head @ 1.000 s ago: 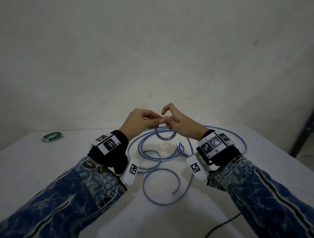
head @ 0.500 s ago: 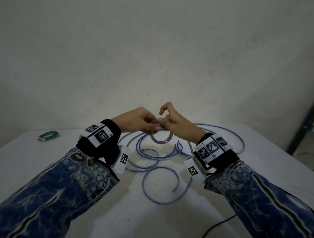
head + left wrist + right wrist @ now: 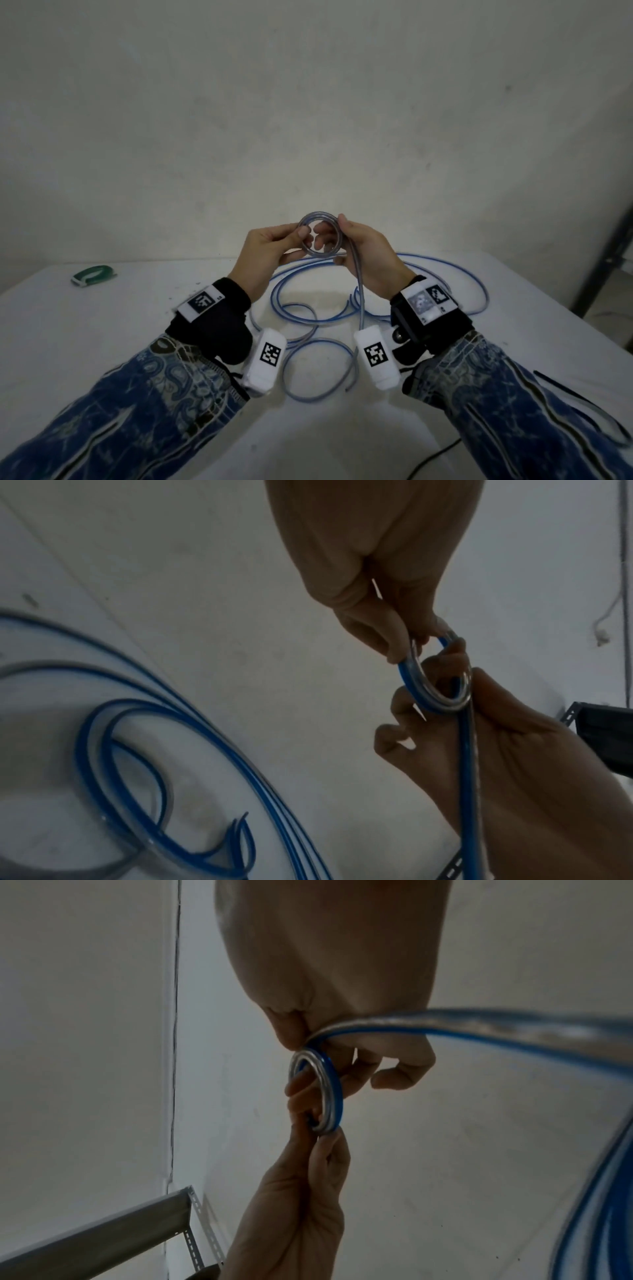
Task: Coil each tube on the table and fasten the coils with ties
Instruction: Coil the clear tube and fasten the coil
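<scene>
A flat green tie (image 3: 92, 275) lies far left on the white tabletop (image 3: 102, 342). Raised above it, the left hand (image 3: 265, 251) pinches the left side of a small coil (image 3: 320, 234) between thumb and fingers; the right hand (image 3: 368, 255) curls round its right side. The clear, glossy tube (image 3: 359, 301) with a blue stripe hangs down to loose loops on the tabletop.

I count two hands, the left hand (image 3: 270, 253) and the right hand (image 3: 368, 260). I see one green tie (image 3: 93, 274) far left. I cannot count the tangled tubes (image 3: 298, 308).
</scene>
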